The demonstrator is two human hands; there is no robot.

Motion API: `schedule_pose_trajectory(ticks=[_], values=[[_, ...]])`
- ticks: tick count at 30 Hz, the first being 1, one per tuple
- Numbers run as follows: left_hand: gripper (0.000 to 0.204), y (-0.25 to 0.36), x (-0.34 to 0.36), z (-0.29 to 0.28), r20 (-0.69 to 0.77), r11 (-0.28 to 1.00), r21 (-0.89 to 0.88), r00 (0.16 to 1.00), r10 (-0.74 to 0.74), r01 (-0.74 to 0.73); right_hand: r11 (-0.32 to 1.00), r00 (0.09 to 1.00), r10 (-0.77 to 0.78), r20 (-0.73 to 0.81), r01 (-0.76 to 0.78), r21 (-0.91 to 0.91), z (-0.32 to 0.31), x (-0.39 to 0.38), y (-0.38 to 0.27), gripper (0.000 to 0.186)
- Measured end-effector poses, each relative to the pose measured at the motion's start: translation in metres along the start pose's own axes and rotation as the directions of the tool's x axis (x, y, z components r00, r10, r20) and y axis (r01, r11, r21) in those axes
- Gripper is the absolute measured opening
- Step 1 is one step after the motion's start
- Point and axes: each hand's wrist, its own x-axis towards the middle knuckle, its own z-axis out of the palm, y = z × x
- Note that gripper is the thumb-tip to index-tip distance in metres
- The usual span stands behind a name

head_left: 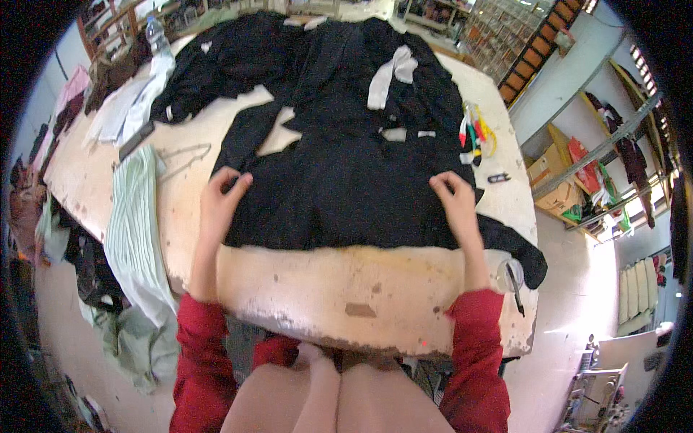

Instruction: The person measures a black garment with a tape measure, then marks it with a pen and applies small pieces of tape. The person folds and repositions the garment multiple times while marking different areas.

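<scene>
A black garment (361, 180) lies spread over the pale worktable (325, 278), its lower edge toward me. My left hand (225, 195) is at the garment's left side, thumb and fingers closed in a pinch on the cloth. Level with it, my right hand (456, 198) pinches the cloth at the right side. A black sleeve-like piece (516, 249) stretches out past my right wrist. White pieces (391, 76) lie on the upper part of the garment. The exact grip under the fingertips is hard to see against the black.
Pale green pleated cloth (137, 216) hangs over the table's left edge. To the right lie coloured threads (476, 133), small thread snips (498, 177), a clear roll (507, 276) and a black pen (515, 292). A plastic bottle (156, 36) stands at the far left.
</scene>
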Motion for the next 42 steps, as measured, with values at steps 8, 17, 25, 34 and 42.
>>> schedule_pose_trajectory(ticks=[8, 17, 25, 34, 42], values=[[0.019, 0.097, -0.122, 0.096, 0.04, 0.98, -0.196, 0.999, -0.022, 0.03, 0.962, 0.964, -0.245, -0.106, 0.255, 0.092, 0.068, -0.11, -0.095, 0.015], [0.022, 0.108, -0.138, 0.085, 0.25, 0.96, -0.228, 0.942, 0.222, -0.165, 0.959, 0.964, -0.254, -0.075, 0.261, 0.108, 0.064, -0.14, -0.093, 0.024], [0.033, 0.118, -0.002, 0.109, 0.658, 0.438, -0.065, 0.292, 0.695, -0.897, 0.901, 0.903, -0.429, 0.017, 0.427, 0.076, 0.056, -0.135, -0.085, 0.023], [0.025, 0.071, -0.023, 0.06, 0.603, 0.506, 0.073, 0.442, 0.664, -0.86, 0.959, 0.956, -0.256, -0.145, 0.27, 0.085, 0.013, -0.108, -0.065, 0.019], [0.018, 0.063, -0.045, 0.075, 0.437, 0.501, 0.164, 0.518, 0.735, -0.85, 0.948, 0.947, -0.313, -0.074, 0.316, 0.031, 0.006, -0.113, -0.053, 0.023]])
